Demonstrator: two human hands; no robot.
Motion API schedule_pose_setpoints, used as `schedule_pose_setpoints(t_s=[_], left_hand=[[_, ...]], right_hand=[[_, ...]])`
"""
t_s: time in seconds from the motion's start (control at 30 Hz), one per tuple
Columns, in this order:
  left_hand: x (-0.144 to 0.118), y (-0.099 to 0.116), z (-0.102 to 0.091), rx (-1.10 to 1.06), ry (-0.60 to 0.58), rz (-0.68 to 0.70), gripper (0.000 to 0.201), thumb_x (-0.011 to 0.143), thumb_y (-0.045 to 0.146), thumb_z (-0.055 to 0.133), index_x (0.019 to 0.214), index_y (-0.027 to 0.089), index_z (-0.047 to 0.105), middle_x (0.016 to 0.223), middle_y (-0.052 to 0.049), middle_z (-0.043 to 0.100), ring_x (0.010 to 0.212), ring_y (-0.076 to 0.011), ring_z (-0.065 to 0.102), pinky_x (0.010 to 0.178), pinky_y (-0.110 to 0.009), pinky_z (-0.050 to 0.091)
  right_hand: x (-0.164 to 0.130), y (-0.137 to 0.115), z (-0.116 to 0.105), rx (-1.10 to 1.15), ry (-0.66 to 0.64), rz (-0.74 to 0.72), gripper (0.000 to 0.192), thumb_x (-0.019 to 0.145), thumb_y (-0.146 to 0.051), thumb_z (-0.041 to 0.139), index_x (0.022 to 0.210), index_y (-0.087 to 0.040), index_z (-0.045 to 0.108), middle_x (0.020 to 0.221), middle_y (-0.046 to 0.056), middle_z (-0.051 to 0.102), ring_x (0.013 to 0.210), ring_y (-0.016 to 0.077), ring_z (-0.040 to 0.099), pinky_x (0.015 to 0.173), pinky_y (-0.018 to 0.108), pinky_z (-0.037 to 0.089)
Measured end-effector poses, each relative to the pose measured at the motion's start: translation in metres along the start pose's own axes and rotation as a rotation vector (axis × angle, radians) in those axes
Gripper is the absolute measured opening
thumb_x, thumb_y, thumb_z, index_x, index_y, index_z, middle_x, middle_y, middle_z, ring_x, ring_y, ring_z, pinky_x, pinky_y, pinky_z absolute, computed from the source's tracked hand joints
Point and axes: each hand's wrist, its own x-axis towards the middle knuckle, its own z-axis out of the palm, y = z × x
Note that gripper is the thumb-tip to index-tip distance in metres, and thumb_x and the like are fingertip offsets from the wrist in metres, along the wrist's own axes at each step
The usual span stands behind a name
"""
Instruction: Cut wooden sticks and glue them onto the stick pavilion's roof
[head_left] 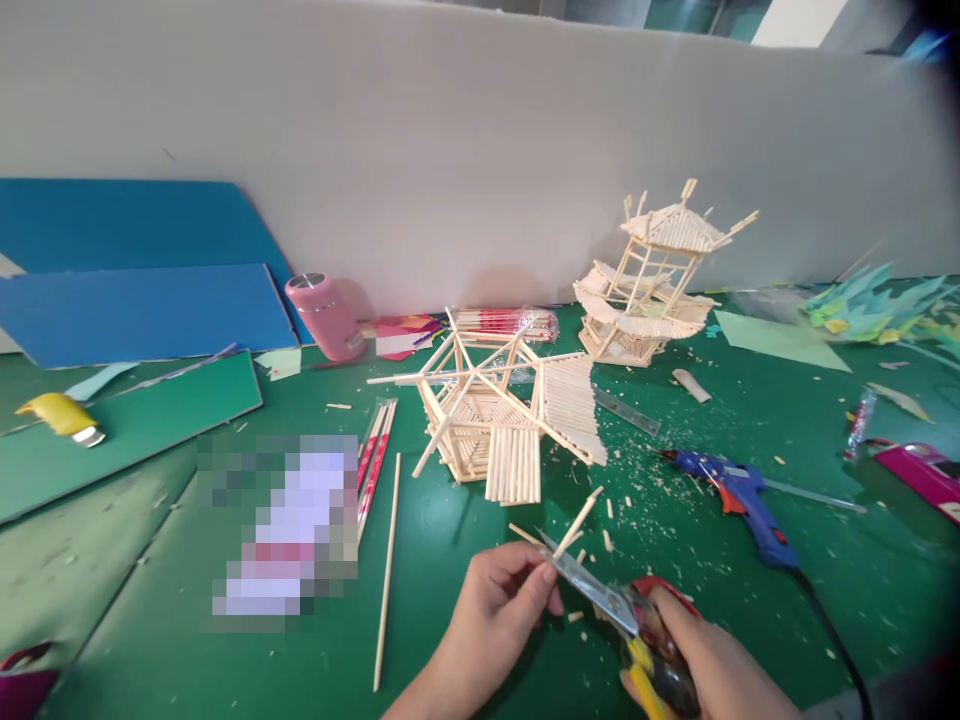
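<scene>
— Left hand in the head view: what does it have?

— Thumb and fingers pinch a thin wooden stick, which slants up away from them.

— And the right hand?

— It grips the handles of the scissors, and their blades reach the stick's lower end.

— Where is that, exactly?

— Low over the green table, in front of the open stick frame, near scattered cut bits.

— Anything farther out?

— Stick tower behind to the right, blue glue gun at the right, long loose stick to the left.
</scene>
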Motion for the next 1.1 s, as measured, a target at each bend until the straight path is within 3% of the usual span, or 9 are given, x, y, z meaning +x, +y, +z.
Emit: schedule_pose_setpoints(t_s=[0.13, 0.4, 0.67, 0.77, 0.93, 1.1], left_hand=[[-0.003, 0.005, 0.0, 0.065, 0.048, 0.081, 0.035, 0.08, 0.037, 0.057, 0.054, 0.014, 0.062, 0.056, -0.002, 0.053, 0.054, -0.0114, 0.042, 0.052, -0.023, 0.029], [0.001, -0.003, -0.005, -0.096, -0.111, -0.038, 0.032, 0.08, 0.042, 0.054, 0.071, 0.013, 0.065, 0.042, 0.004, 0.045, 0.038, -0.0071, 0.027, 0.04, -0.022, 0.019], [-0.001, 0.006, 0.001, -0.014, 0.051, 0.049, 0.033, 0.079, 0.035, 0.058, 0.054, 0.014, 0.061, 0.056, -0.001, 0.054, 0.053, -0.0109, 0.041, 0.05, -0.023, 0.028], [-0.001, 0.005, -0.002, -0.049, 0.009, 0.033, 0.032, 0.08, 0.036, 0.058, 0.058, 0.013, 0.065, 0.05, 0.001, 0.049, 0.049, -0.0105, 0.038, 0.049, -0.024, 0.026], [0.002, -0.003, -0.009, -0.27, -0.162, -0.093, 0.03, 0.074, 0.041, 0.063, 0.071, 0.012, 0.068, 0.042, 0.004, 0.044, 0.042, -0.0077, 0.029, 0.046, -0.025, 0.018], [0.003, -0.004, -0.005, -0.271, -0.135, -0.092, 0.03, 0.076, 0.041, 0.061, 0.069, 0.013, 0.066, 0.043, 0.003, 0.048, 0.04, -0.0071, 0.03, 0.043, -0.024, 0.016]], right_hand=[[0.001, -0.015, -0.01, 0.039, 0.022, -0.011, 0.024, 0.065, -0.027, 0.059, 0.087, -0.022, 0.053, 0.075, 0.005, 0.068, 0.067, 0.0213, 0.065, 0.059, 0.027, 0.05], [-0.002, -0.019, -0.019, 0.023, -0.012, -0.054, 0.016, 0.066, -0.027, 0.059, 0.079, -0.022, 0.051, 0.071, 0.004, 0.067, 0.065, 0.0206, 0.065, 0.056, 0.026, 0.049], [0.003, -0.018, -0.014, 0.045, -0.035, 0.001, 0.015, 0.07, -0.027, 0.056, 0.079, -0.022, 0.045, 0.069, 0.004, 0.065, 0.06, 0.0186, 0.063, 0.054, 0.027, 0.047], [0.004, -0.017, -0.014, 0.088, -0.031, -0.025, 0.021, 0.069, -0.028, 0.057, 0.084, -0.022, 0.043, 0.076, 0.005, 0.065, 0.066, 0.019, 0.063, 0.059, 0.028, 0.048], [0.003, -0.018, -0.023, 0.058, -0.099, -0.054, 0.02, 0.069, -0.028, 0.057, 0.082, -0.022, 0.043, 0.079, 0.007, 0.066, 0.072, 0.0218, 0.065, 0.061, 0.029, 0.048], [0.002, -0.016, -0.02, 0.009, -0.092, -0.051, 0.013, 0.071, -0.025, 0.053, 0.077, -0.022, 0.042, 0.071, 0.006, 0.066, 0.065, 0.022, 0.064, 0.055, 0.029, 0.044]])
